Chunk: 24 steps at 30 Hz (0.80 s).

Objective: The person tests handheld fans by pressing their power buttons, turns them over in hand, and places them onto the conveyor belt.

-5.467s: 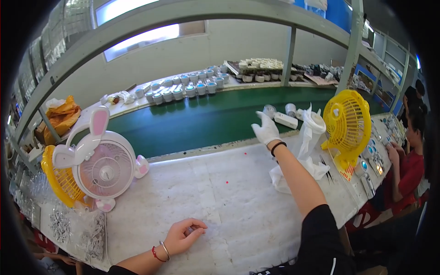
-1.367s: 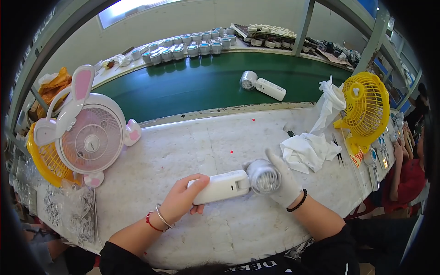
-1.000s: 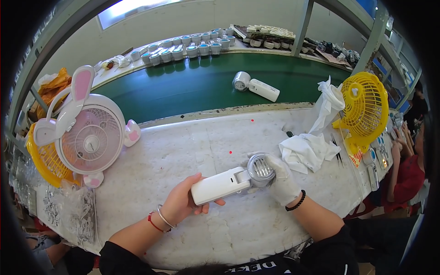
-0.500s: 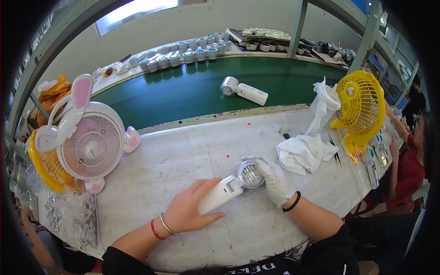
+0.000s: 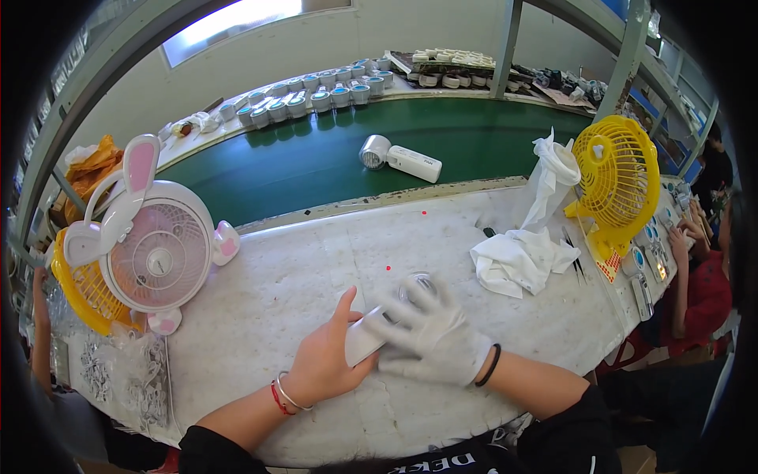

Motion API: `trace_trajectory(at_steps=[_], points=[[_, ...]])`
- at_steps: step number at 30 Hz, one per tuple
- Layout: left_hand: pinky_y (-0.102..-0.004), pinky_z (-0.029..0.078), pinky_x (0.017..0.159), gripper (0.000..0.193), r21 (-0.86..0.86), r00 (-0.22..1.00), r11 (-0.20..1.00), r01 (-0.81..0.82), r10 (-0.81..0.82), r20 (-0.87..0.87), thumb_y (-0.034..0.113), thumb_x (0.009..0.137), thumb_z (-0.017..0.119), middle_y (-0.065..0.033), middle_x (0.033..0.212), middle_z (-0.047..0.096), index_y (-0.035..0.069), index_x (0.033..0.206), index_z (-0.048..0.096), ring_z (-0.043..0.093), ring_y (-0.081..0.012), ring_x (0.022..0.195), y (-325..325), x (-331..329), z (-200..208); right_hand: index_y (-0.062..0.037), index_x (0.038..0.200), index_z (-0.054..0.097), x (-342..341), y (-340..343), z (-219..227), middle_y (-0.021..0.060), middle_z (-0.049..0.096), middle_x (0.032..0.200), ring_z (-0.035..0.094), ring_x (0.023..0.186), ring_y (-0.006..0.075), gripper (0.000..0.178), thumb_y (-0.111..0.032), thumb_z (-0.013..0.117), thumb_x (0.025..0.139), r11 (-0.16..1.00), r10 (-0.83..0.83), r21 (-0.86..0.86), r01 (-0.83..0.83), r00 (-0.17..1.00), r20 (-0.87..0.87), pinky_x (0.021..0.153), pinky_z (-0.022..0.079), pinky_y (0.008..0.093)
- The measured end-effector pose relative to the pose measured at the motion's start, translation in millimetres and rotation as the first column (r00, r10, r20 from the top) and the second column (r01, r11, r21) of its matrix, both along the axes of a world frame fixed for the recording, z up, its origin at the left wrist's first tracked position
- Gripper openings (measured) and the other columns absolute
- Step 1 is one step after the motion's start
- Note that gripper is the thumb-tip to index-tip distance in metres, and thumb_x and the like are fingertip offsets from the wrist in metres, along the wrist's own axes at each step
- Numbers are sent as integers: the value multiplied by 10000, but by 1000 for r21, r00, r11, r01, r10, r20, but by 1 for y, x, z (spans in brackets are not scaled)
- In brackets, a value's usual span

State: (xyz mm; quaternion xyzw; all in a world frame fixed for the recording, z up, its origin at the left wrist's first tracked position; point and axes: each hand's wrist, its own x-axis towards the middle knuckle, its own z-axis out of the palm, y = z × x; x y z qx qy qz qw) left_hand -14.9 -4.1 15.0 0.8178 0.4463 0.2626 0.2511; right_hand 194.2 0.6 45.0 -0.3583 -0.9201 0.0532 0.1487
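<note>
Over the middle of the worktable [image 5: 268, 316], my bare left hand [image 5: 324, 359] grips the white handle of a small handheld fan [image 5: 363, 341]. My right hand [image 5: 434, 336], in a white glove, lies across the fan with its fingers spread. Motion blurs those fingers, and they hide most of the fan's round head. Whether they press on the fan or only pass over it, I cannot tell. Another handheld fan [image 5: 414, 164] of white and silver lies on the green conveyor belt [image 5: 308, 150] beyond the table.
At the left stands a rabbit-eared fan [image 5: 158, 245] beside bagged parts [image 5: 138, 379]. On the right are a crumpled white cloth [image 5: 525, 261], tweezers [image 5: 575, 257], a white roll [image 5: 549, 178] and a yellow fan [image 5: 616, 182]. Several round-headed units [image 5: 339, 96] line the far ledge. A co-worker [image 5: 703, 284] sits at right.
My gloved right hand has moved left from the fan's round head, spreading over its handle. My left hand keeps its hold. The fan on the belt has shifted slightly left.
</note>
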Motion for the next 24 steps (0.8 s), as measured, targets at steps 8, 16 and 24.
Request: trace_trajectory(at_steps=[8,16,24], points=[[-368,493,664,854,-7,999,1000,3,-2,35,172,707,692,-145,1004,592,5,1381,195,607,-330,817,1,-1,0,-198,1154,552,-2,0,-3,87,471,1251,415,1155,315,462,-264,644,706,985,-130,107,133,991,-34,933,320,518],[-320,493,749,605,-123,996,992,14,-3,90,201,733,700,-161,1050,600,44,1257,444,614,-304,856,9,-7,2,-145,1164,551,4,8,-2,126,464,1249,412,1156,344,510,-289,665,688,980,-148,126,156,986,-72,942,327,497],[-235,459,577,443,-505,406,844,179,404,820,198,845,552,-144,1047,606,20,1234,435,576,-156,712,109,-13,19,-109,1164,544,27,26,-27,145,456,1268,415,1160,344,450,-262,664,759,960,-250,-35,277,795,-552,979,329,429]])
